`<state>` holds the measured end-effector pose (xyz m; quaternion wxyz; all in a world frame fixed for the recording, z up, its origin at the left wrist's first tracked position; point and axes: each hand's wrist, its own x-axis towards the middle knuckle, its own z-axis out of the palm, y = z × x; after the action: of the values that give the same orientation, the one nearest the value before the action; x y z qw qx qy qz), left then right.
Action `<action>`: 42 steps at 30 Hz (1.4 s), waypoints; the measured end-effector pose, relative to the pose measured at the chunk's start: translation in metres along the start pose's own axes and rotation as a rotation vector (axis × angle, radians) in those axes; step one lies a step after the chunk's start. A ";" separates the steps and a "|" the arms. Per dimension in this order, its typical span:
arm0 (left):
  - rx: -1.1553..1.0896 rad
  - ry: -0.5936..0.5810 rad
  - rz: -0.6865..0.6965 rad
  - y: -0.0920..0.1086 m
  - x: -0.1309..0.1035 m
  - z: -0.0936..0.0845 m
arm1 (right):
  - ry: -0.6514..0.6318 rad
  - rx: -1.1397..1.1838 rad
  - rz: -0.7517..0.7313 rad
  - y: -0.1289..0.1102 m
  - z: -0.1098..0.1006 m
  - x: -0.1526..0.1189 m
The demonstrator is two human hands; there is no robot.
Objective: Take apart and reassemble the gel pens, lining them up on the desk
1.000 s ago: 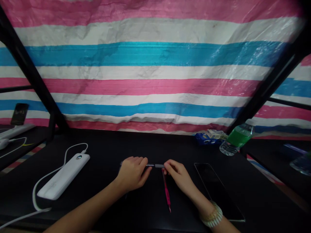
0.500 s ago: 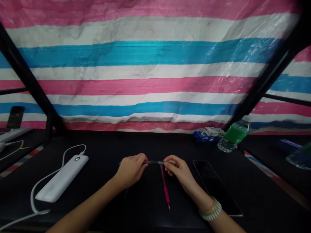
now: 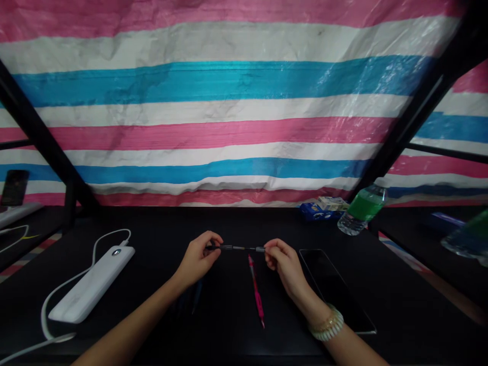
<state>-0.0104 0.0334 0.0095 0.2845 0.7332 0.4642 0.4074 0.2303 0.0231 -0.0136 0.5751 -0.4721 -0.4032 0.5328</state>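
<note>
My left hand (image 3: 200,254) pinches the dark barrel of a slim pen (image 3: 227,247) above the black table. A thin refill or tip sticks out of the barrel toward the right. Between finger and thumb, my right hand (image 3: 284,262) grips a grey pen part (image 3: 260,249), level with the barrel. The thin piece spans the space between the two parts; whether it enters the grey part is too small to tell. Below them a pink pen (image 3: 256,292) lies on the table. Dark blue pens (image 3: 196,297) lie dimly near my left forearm.
On the left lies a white power bank (image 3: 93,283) with a white cable. A black phone (image 3: 335,290) is beside my right forearm. Farther back on the right are small boxes (image 3: 316,211) and a green-labelled bottle (image 3: 362,208).
My hands have moved apart, and more of the barrel and thin piece shows between them. The whole view has shifted slightly.
</note>
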 end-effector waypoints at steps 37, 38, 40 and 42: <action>-0.025 -0.053 0.040 0.008 -0.004 0.001 | -0.132 -0.160 -0.175 -0.006 0.004 -0.007; -0.014 -0.054 0.052 0.009 -0.004 0.003 | -0.169 -0.217 -0.202 -0.006 0.006 -0.008; -0.001 -0.053 0.074 0.009 -0.005 0.005 | -0.226 -0.304 -0.251 -0.007 0.009 -0.011; -0.002 -0.044 0.097 0.007 -0.005 0.007 | -0.245 -0.336 -0.273 -0.007 0.010 -0.012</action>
<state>-0.0027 0.0259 0.0098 0.2753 0.7633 0.4215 0.4049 0.2211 0.0127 -0.0044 0.5020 -0.4341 -0.6127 0.4290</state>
